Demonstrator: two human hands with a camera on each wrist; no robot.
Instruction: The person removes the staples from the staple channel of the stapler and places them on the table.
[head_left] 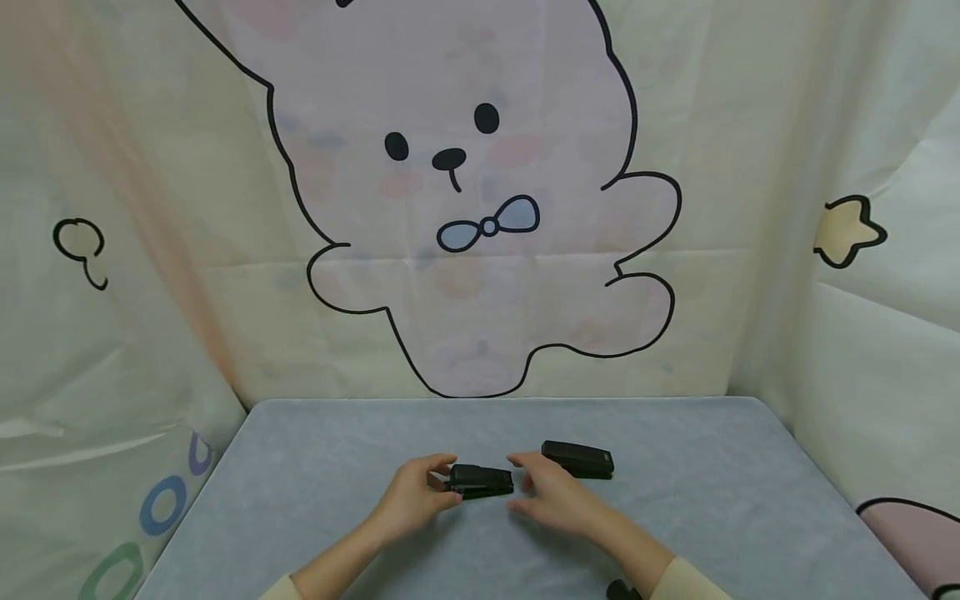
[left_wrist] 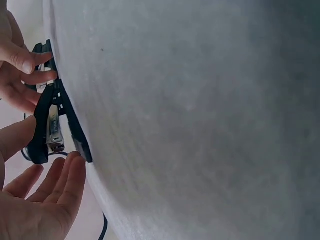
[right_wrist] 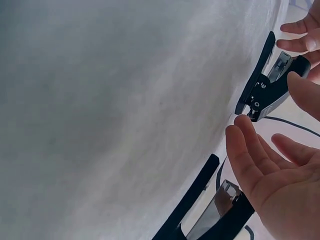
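A black stapler (head_left: 482,480) stands on the table in the middle of the head view, its handle raised off the base in both wrist views. My left hand (head_left: 408,496) is at its left end, with the thumb (left_wrist: 17,137) right at the handle and the fingers loosely spread. Beside the stapler's right end is my right hand (head_left: 555,496), fingers extended and apart, holding nothing. A second black stapler (head_left: 577,458) lies just behind the right hand; its silver magazine (right_wrist: 210,212) shows in the right wrist view.
A grey-blue cloth (head_left: 337,450) covers the table. Behind it hangs a pale curtain (head_left: 697,333) with a cartoon bear, and more curtain flanks both sides. A small dark object (head_left: 621,590) shows by the right sleeve at the bottom edge.
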